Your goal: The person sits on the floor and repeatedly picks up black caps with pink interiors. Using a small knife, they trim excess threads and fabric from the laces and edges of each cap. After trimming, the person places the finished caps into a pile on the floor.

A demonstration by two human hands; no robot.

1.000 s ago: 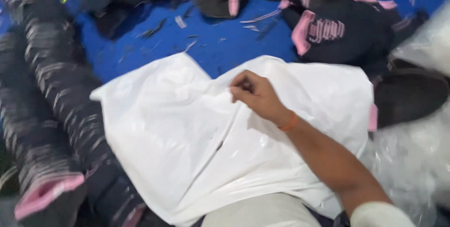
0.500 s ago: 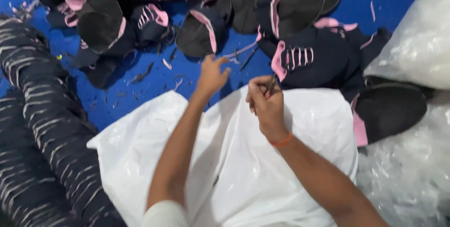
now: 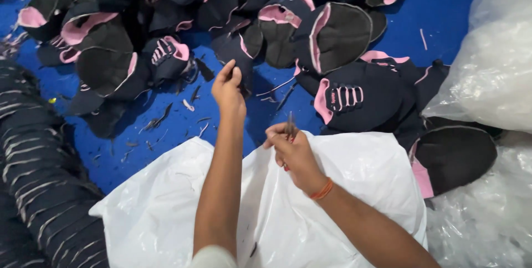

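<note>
The left hand (image 3: 228, 88) reaches toward a dark shoe upper (image 3: 242, 52), fingers together. The right hand (image 3: 291, 151), fingers clamped on small snips (image 3: 290, 124), rests over a white plastic bag (image 3: 166, 212).

The tool (image 3: 290, 124) in the right hand (image 3: 292, 151) is mostly hidden by the fingers (image 3: 275, 135). The white bag (image 3: 166, 212) and striped stack (image 3: 39, 190) run off the bottom edge.
</note>
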